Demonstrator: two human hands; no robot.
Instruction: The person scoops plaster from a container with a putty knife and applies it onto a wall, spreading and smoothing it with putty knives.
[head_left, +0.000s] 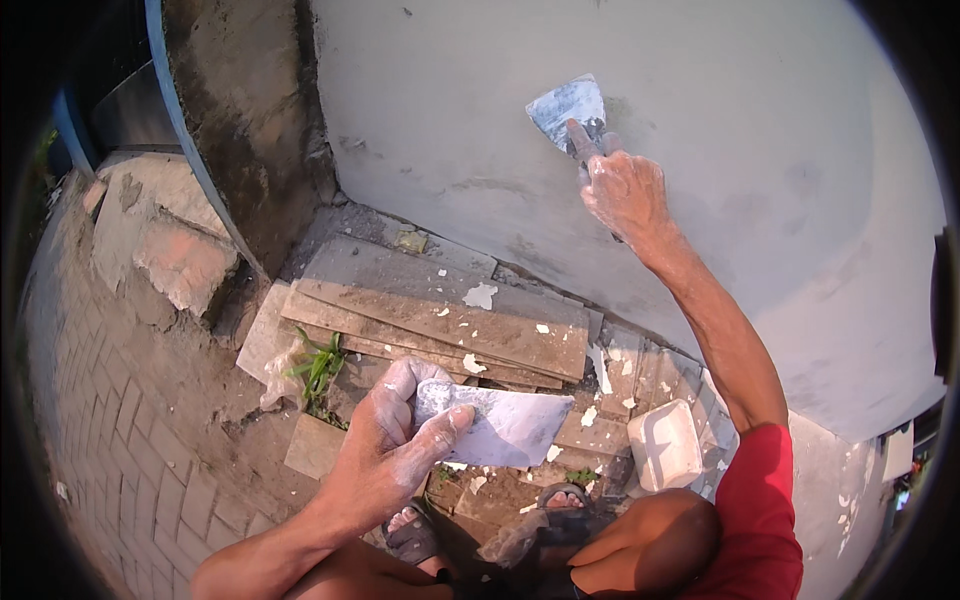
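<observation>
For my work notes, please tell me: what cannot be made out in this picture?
Head view:
Putty knife: handle mostly covered by the right hand.
White plate: underside turned away; finger ends of the left hand hidden behind it.
Dark object, right rim: cut off by the fisheye edge.

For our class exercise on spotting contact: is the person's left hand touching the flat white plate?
Touching: in the head view, the left hand holds the flat white plate at its left end, thumb lying across its face.
</observation>
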